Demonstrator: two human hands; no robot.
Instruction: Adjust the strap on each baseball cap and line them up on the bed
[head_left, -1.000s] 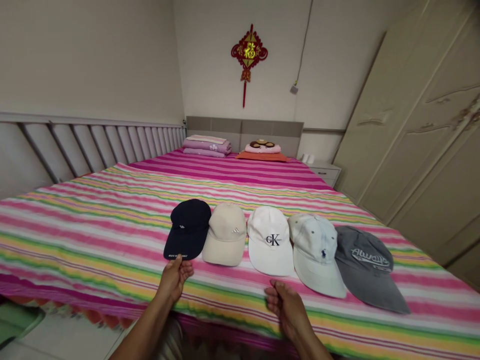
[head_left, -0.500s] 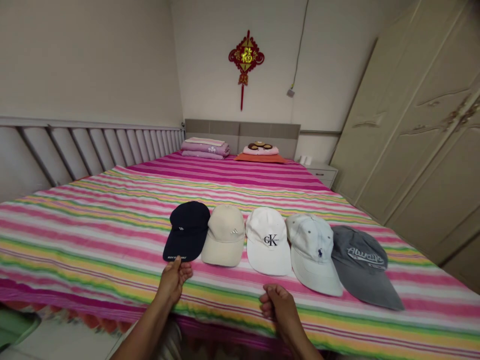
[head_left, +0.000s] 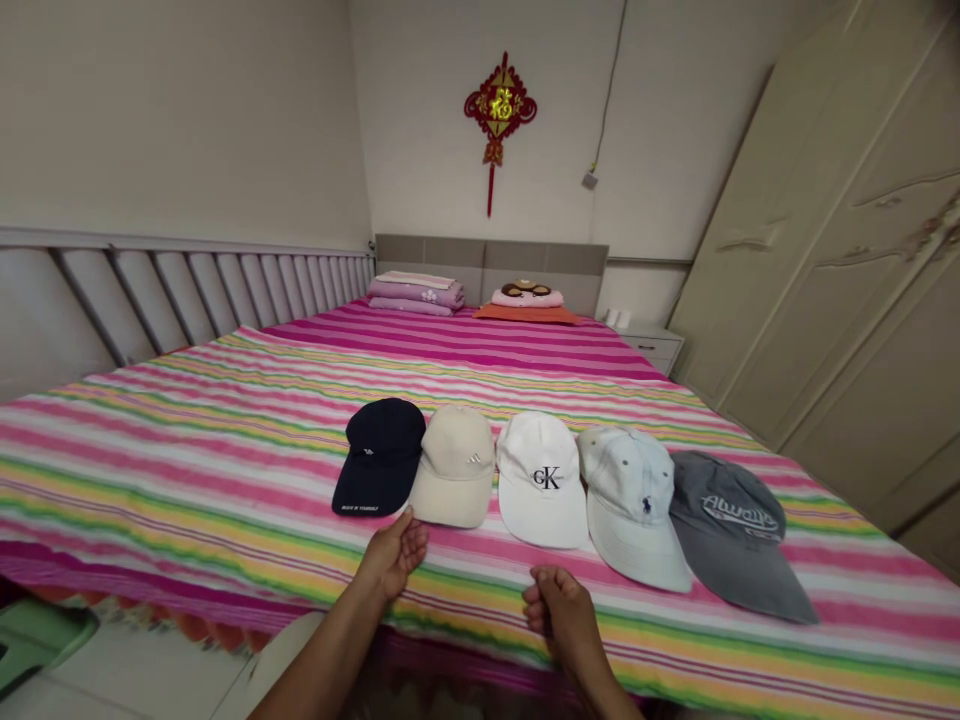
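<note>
Five caps lie in a row on the striped bedspread, brims toward me: a navy cap, a beige cap, a white cap lettered CK, a pale blue cap and a grey cap. Just below the beige cap's brim is my left hand, palm up, fingers loosely curled and thumb apart from them. Its thumb tip meets the left corner of that brim; I cannot tell whether it presses. My right hand hovers below the white cap's brim, fingers curled against the thumb, with nothing visible in it.
The striped bedspread covers the bed. Folded purple bedding and an orange pillow lie by the headboard. A railing runs along the left, a wardrobe stands at right, and a green stool is at lower left.
My left hand has moved right, from the navy cap's brim to the beige cap's brim. My right hand has stayed almost in place. The view has shifted slightly.
</note>
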